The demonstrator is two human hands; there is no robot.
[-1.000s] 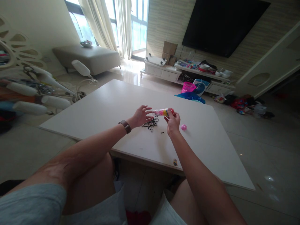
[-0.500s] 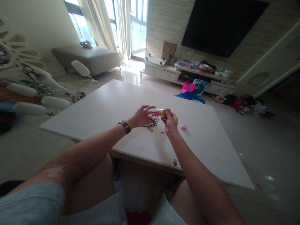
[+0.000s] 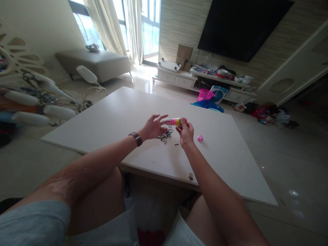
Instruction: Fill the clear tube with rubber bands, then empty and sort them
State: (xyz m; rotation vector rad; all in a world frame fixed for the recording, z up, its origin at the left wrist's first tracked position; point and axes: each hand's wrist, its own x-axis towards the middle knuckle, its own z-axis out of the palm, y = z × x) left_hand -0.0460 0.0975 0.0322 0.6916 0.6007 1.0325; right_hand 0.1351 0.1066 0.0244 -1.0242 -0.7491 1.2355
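Note:
In my right hand (image 3: 187,133) is a clear tube (image 3: 175,122) with pink, yellow and blue contents and a red end. The tube lies almost level above the table, gripped near its red end. My left hand (image 3: 153,127) is at the tube's clear left end, its fingers spread apart; whether a fingertip touches the tube is hard to tell. Below the hands is a loose pile of small dark clip-like pieces (image 3: 166,136), partly hidden by my left hand. One dark piece (image 3: 176,144) lies apart from it. A small pink object (image 3: 200,138) rests to the right.
The white table (image 3: 217,164) spreads out before my knees, with a small yellow-and-blue cartoon figure (image 3: 191,176) near its front edge. Beyond the far edge are a pink basket (image 3: 205,95) and blue plastic (image 3: 208,104). White lamp-like arms (image 3: 60,112) stand at the left.
My left hand's fingers have spread slightly at the tube's clear end. My right hand keeps its hold on the tube, and the view has shifted a little.

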